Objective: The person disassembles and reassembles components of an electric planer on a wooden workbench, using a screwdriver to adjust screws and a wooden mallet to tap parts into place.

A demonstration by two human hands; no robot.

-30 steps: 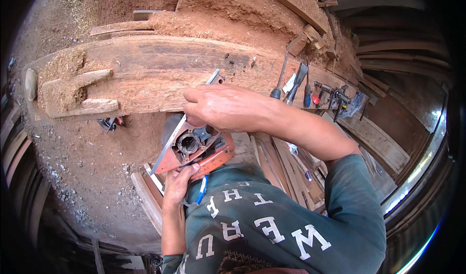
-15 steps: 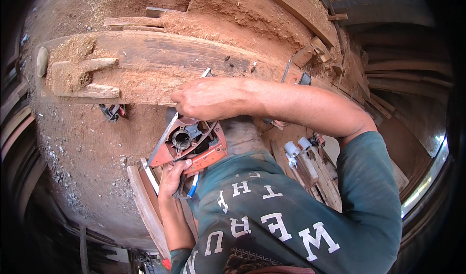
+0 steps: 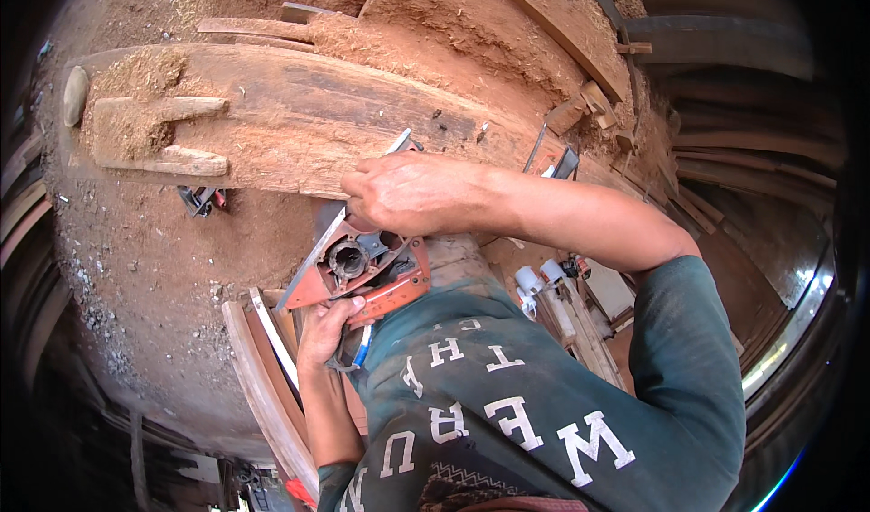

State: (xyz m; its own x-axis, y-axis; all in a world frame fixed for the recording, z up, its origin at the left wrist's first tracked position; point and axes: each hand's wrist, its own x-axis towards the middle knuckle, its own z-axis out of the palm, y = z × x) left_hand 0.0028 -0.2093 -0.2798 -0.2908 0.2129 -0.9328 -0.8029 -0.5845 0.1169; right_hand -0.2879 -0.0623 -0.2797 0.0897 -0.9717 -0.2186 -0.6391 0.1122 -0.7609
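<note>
An orange-red electric hand planer (image 3: 313, 281) with its housing opened up rests across my lap, a round hollow showing in its body. My left hand (image 3: 322, 331) grips it low down by the handle, thumb laid along the orange casing. Over its upper part my right hand (image 3: 417, 193) is curled closed, and its fingertips are hidden. A bare metal end (image 3: 401, 140) sticks out past the knuckles, roughly in line with the planer's sole. Beside my left wrist hangs a short blue-tipped cable or strap (image 3: 362, 347).
A long, thick wooden plank (image 3: 299, 95) lies ahead, with sawdust and a forked wooden piece (image 3: 204, 160) at its left end. A dark red-and-black tool part (image 3: 201, 200) sits beneath its edge. White cylindrical containers (image 3: 536, 278) stand at right; boards (image 3: 263, 394) lean at left.
The view has shifted slightly. My right hand has moved a little to the right over the planer, while the left hand keeps its grip.
</note>
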